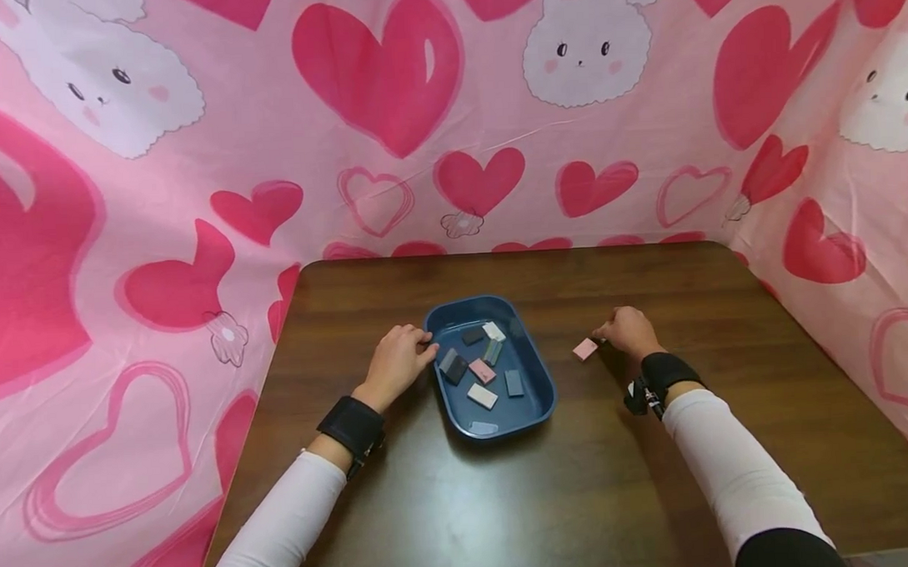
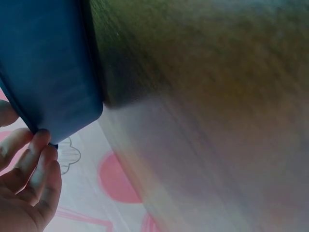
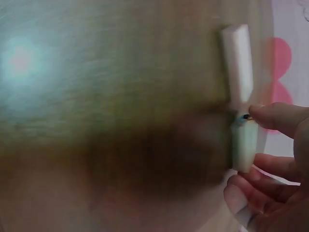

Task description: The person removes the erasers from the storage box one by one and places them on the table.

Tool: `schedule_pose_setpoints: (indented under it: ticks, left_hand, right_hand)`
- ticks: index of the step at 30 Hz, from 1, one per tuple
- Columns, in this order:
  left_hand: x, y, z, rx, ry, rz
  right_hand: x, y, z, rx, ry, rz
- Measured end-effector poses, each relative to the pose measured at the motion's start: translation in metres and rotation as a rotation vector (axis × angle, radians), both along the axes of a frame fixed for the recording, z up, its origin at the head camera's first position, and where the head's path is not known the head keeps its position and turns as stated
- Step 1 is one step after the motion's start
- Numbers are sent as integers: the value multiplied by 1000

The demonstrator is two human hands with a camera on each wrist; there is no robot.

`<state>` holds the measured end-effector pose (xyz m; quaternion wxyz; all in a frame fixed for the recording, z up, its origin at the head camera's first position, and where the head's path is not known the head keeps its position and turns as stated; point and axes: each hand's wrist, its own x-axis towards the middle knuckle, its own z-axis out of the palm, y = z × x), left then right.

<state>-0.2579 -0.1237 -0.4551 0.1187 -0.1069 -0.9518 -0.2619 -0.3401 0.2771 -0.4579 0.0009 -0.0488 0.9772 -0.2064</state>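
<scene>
My left hand (image 1: 397,362) grips the left rim of a blue plastic tray (image 1: 532,418), thumb and fingertips at its edge. Inside lie several small eraser-like blocks, among them a pink one (image 1: 482,371), a white one (image 1: 482,396), a blue-grey one (image 1: 513,383) and a dark one (image 1: 454,367). To the right of the tray, a pink eraser (image 1: 586,350) rests on the table. My right hand (image 1: 631,333) is beside it, pinching a pale greenish eraser (image 3: 245,147) between thumb and fingers, end to end with the pink one. In the head view that held eraser is mostly hidden.
The brown wooden table (image 1: 596,479) carries the tray left of its middle. A pink curtain (image 1: 391,210) printed with hearts and rabbits hangs behind the table and along both sides. Black cameras are strapped to both wrists.
</scene>
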Motion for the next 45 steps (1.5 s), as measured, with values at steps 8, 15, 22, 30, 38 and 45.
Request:
schedule_pose_setpoints:
  ticks: [8, 15, 22, 30, 38, 45]
  left_hand:
    - [-1, 1, -2, 30, -28, -2]
    - [-3, 1, -3, 32, -16, 13]
    - [-4, -2, -1, 46, -17, 24]
    - [0, 3, -3, 39, 17, 32]
    - [2, 4, -11, 16, 70, 24]
    - [-1, 0, -9, 9, 109, 7]
  right_hand:
    - [-1, -2, 3, 16, -13, -2]
    - [-3, -66, 44, -47, 64, 120]
    - [5, -158, 70, -3, 45, 298]
    - [20, -223, 47, 223, -144, 567]
    - [31, -242, 19, 198, -179, 636]
    - [32, -246, 18, 187, -135, 602]
